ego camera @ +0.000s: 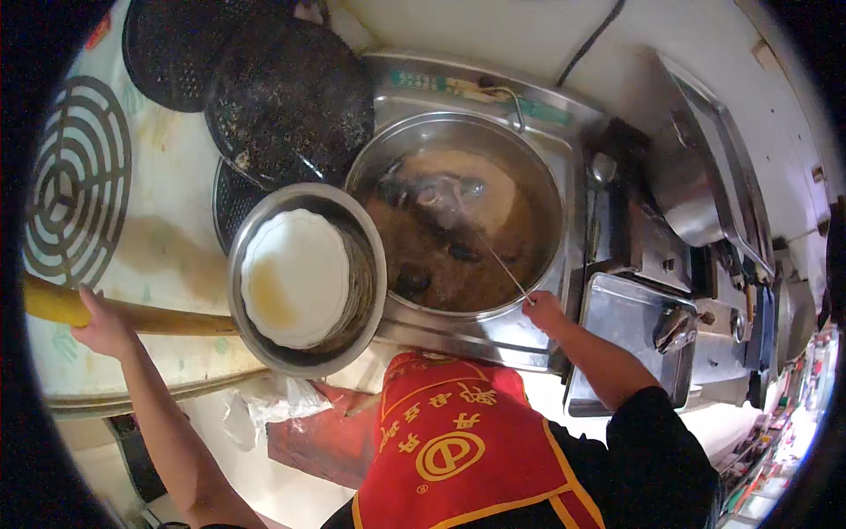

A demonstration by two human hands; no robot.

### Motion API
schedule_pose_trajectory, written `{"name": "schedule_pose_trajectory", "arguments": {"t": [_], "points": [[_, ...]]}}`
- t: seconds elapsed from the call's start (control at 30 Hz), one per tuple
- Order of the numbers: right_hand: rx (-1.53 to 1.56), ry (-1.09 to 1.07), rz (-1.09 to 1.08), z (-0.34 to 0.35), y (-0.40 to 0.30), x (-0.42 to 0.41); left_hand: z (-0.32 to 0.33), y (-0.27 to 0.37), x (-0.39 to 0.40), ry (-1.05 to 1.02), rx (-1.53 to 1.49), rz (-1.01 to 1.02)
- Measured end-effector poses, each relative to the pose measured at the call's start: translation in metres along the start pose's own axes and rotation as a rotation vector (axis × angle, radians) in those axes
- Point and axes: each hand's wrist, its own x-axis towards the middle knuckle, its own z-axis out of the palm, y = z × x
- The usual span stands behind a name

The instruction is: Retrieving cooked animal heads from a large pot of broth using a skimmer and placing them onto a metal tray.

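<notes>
At the left, my left hand point(106, 324) is closed around a long yellow-brown pole point(178, 321), probably wooden. Its right end disappears behind a steel basin point(238, 330). A stack of white scalloped-edge plates point(297, 264) sits in that basin, the top one stained with brown liquid. My right hand point(545, 312) grips a thin metal rod point(505, 268) at the near right rim of a large steel pot point(558, 211). The rod slants into brown, steaming broth point(436, 284), where its far end is hidden. Dark chunks of food point(413, 278) and a paler piece show at the surface.
Round black perforated trays point(291, 99) lean behind the basin. A ring-patterned grate point(79, 178) lies at far left. Right of the pot, a metal tray point(621, 357) holds a brown piece of food point(675, 329). A ladle point(601, 168) and a deep steel pan point(694, 205) stand beyond.
</notes>
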Motion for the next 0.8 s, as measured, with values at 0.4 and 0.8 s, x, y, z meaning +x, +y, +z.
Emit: {"name": "schedule_pose_trajectory", "arguments": {"t": [0.4,0.8], "points": [[0.120,0.037,0.059,0.016,-0.017,-0.102,0.018,-0.018,0.013,-0.034,0.062,0.057],[0.159,0.081,0.047,0.051,0.030,-0.152,0.025,-0.006,0.023,-0.041,0.102,0.108]]}}
